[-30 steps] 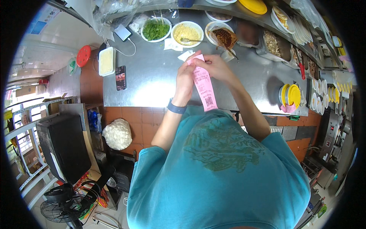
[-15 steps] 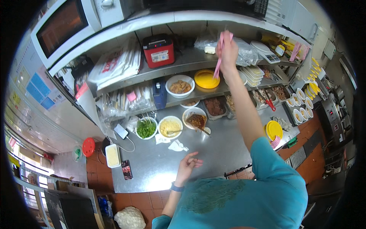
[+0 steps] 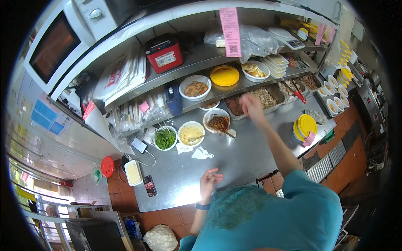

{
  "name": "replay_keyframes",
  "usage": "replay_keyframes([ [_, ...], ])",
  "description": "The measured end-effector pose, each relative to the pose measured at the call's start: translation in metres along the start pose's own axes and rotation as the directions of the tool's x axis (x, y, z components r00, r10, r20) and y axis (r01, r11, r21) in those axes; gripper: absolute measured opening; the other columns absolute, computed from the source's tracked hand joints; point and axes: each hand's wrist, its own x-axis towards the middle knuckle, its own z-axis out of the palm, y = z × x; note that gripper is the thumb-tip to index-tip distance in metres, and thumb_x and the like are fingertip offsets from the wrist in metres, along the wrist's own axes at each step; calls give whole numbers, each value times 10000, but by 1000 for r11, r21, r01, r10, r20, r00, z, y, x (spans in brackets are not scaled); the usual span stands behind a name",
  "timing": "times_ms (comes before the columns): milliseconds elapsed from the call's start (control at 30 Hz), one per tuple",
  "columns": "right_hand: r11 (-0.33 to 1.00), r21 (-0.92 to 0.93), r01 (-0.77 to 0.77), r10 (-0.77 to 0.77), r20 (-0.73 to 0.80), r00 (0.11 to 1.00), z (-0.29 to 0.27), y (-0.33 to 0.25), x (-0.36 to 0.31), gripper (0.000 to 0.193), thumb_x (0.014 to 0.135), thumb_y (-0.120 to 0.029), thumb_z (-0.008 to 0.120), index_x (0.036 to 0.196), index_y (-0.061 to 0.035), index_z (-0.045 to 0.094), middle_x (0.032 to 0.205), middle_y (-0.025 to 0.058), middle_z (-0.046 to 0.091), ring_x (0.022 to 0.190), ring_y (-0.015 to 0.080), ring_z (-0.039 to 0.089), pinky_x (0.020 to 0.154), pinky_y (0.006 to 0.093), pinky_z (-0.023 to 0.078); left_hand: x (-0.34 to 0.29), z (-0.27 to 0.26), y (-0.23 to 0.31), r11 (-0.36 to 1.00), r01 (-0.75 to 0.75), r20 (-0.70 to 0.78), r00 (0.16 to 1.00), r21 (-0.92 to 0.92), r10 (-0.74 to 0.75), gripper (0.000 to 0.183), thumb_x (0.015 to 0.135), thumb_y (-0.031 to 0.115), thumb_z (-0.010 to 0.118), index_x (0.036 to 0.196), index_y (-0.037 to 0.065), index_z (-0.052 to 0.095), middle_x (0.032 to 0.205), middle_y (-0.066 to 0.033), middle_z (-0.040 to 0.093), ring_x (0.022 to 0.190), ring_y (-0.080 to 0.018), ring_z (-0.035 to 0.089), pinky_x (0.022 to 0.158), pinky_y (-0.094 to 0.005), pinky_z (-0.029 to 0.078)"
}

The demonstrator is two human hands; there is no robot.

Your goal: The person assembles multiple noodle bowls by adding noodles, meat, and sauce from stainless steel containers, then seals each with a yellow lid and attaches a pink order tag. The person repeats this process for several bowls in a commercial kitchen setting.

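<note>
Pink slip [image 3: 230, 31] is hanging from a white shelf edge [image 3: 184, 11], twelve o'clock from the left hand [image 3: 209, 180], fingers loosely spread; at one o'clock, the blurred right hand [image 3: 252, 106] is hovering, its fingers unreadable.

Receipt [image 3: 230, 32] above right fingers [image 3: 246, 101] looked matt paper. Worktop [image 3: 247, 165] beneath left fingers [image 3: 216, 177] was smooth, glossy metal. T-shirt [image 3: 289, 205] behind them, matt cloth.

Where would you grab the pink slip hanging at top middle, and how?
Probably pinch the pink slip by its lower end, coming from the front, the person's side. It hangs nearly straight down, printed face outward, its top at the white shelf edge, so the lower end looks easiest to reach.
</note>
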Motion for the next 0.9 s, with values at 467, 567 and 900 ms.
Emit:
replay_keyframes([
  [467, 273, -202, -941, 756, -560, 339, -192, 253, -488, 422, 892, -396, 620, 852, 14, 711, 751, 163, 686, 669, 321, 673, 657, 437, 523, 32, 151, -51, 892, 77, 542, 770, 446, -337, 176, 1013, 154, 561, 1024, 11, 663, 806, -40, 698, 655, -76, 596, 590, -230, 469],
  [567, 10, -80, -997, 844, -533, 52, -218, 272, -574, 482, 863, -446, 631, 809, 27, 710, 754, 182, 678, 668, 328, 667, 634, 440, 517, 40, 188, -67, 900, 38, 597, 736, 434, -319, 202, 1020, 165, 545, 993, -1, 658, 823, -43, 690, 713, -83, 608, 634, -240, 483],
  [900, 256, 340, -905, 729, -682, -50, -252, 311, -608, 347, 829, -269, 614, 846, 68, 692, 851, 251, 697, 772, 364, 693, 647, 454, 530, 46, 340, -107, 789, 228, 578, 571, 571, -583, 284, 1019, 258, 542, 834, 65, 637, 572, 100, 393, 487, -13, 364, 436, -232, 250],
])
